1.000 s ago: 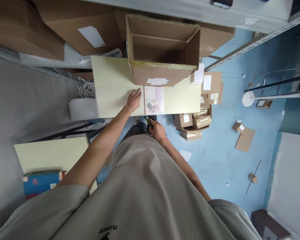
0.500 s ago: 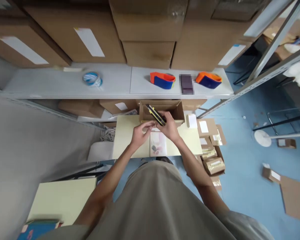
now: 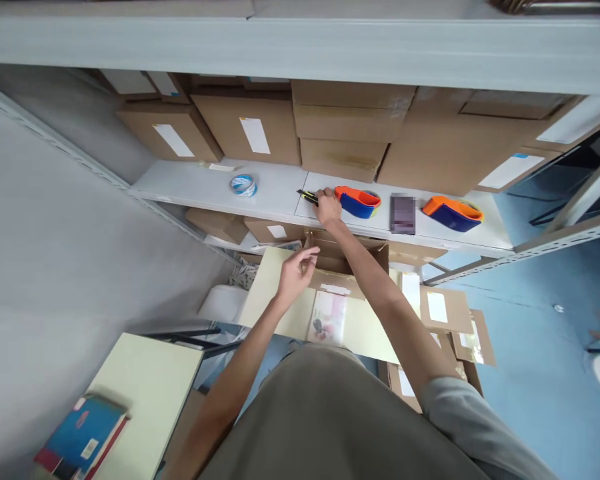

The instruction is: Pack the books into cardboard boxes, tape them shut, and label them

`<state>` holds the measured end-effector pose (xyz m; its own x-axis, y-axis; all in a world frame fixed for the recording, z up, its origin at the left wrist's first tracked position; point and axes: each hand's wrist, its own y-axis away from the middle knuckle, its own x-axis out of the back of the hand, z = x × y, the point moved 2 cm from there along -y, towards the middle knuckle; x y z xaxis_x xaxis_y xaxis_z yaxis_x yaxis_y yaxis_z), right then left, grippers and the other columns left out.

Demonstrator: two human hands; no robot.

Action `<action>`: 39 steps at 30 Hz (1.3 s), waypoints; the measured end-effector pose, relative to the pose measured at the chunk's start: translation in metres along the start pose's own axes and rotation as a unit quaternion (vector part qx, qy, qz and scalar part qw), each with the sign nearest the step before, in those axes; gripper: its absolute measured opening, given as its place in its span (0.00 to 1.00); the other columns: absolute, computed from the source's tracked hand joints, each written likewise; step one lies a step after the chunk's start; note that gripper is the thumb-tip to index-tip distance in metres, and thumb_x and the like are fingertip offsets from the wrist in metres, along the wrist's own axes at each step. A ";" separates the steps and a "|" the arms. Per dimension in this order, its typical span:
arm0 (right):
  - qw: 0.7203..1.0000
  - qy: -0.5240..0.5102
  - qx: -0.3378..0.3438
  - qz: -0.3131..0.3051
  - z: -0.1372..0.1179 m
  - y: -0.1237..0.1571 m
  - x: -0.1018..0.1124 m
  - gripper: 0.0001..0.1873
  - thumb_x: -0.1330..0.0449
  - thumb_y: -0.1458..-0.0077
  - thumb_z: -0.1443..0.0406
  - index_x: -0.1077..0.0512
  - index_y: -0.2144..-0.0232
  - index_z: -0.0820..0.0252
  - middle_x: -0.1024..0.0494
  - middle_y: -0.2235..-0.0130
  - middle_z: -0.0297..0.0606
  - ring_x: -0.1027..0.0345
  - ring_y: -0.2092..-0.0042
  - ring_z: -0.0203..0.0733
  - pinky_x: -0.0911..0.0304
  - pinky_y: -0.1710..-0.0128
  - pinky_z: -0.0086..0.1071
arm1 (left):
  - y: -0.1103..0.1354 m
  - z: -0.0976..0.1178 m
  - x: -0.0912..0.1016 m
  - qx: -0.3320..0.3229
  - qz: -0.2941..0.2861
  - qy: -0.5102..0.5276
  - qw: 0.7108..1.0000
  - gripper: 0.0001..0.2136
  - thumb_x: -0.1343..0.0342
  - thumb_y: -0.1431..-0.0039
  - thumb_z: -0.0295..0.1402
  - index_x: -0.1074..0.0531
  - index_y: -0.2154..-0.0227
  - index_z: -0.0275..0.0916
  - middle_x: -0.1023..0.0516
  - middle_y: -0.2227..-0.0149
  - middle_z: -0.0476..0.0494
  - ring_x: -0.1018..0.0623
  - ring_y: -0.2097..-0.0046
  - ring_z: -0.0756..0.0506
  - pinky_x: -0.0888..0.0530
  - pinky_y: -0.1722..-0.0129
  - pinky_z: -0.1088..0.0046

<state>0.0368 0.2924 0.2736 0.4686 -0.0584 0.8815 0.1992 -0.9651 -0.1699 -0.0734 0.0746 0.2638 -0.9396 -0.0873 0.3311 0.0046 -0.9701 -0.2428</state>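
The right hand [image 3: 327, 208] is closed around one end of a black-and-yellow cutter [image 3: 308, 197], whose other end points left, over the pale shelf [image 3: 280, 193]; from this angle it is hard to tell whether the cutter touches the surface. The left hand [image 3: 296, 272] holds nothing, its fingers loosely bent and parted from the thumb, near the left end of an open cardboard box [image 3: 340, 283]. Just right of the right hand sits an orange-and-blue band [image 3: 359, 202], then a blurred dark rectangle [image 3: 403, 213] and a second orange-and-blue band [image 3: 453, 213]. A blue-and-white roll [image 3: 243, 185] lies farther left along the shelf, with large cartons [image 3: 345, 127] behind. Below, the open box stands on the cream counter [image 3: 260, 280], a pink-and-white booklet [image 3: 327, 318] lying flat in front of it and a white stack [image 3: 411, 290] to its right. A blue book [image 3: 85, 427] lies on a side table [image 3: 145, 380] at lower left.
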 end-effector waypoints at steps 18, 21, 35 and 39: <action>0.920 -0.127 -0.190 -0.319 0.070 0.375 -0.102 0.11 0.40 0.30 0.65 0.21 0.49 0.58 0.17 0.47 0.46 0.21 0.48 0.48 0.30 0.45 0.37 | 0.164 -0.222 -0.053 0.236 -0.281 -0.150 0.918 0.21 0.41 0.42 0.27 0.20 0.45 0.37 0.19 0.40 0.31 0.22 0.35 0.32 0.28 0.31 0.50; 0.897 -0.098 -0.314 -0.295 0.101 0.388 -0.136 0.20 0.38 0.32 0.64 0.27 0.40 0.64 0.22 0.40 0.56 0.24 0.40 0.54 0.32 0.39 0.40 | 0.170 -0.238 -0.072 0.229 -0.314 -0.137 0.911 0.21 0.41 0.44 0.27 0.20 0.46 0.38 0.20 0.40 0.32 0.23 0.34 0.31 0.31 0.29 0.50; 0.854 -0.145 -0.455 -0.205 0.131 0.371 -0.181 0.13 0.38 0.40 0.62 0.24 0.55 0.63 0.15 0.56 0.45 0.22 0.58 0.46 0.29 0.57 0.34 | 0.193 -0.264 -0.094 0.225 -0.370 -0.066 0.899 0.22 0.35 0.51 0.28 0.19 0.49 0.39 0.26 0.33 0.31 0.29 0.28 0.33 0.31 0.28 0.53; 0.871 -0.144 -0.437 -0.173 0.126 0.391 -0.172 0.14 0.40 0.38 0.62 0.26 0.51 0.61 0.14 0.54 0.44 0.24 0.57 0.45 0.29 0.56 0.33 | 0.192 -0.265 -0.085 0.240 -0.329 -0.080 0.910 0.23 0.40 0.43 0.30 0.23 0.43 0.39 0.24 0.34 0.32 0.24 0.32 0.33 0.27 0.32 0.49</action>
<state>0.1427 -0.0429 0.0001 0.7318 0.2199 0.6451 -0.3003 -0.7456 0.5949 -0.0836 -0.0438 -0.0521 -0.7313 0.5529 0.3994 -0.3547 -0.8084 0.4697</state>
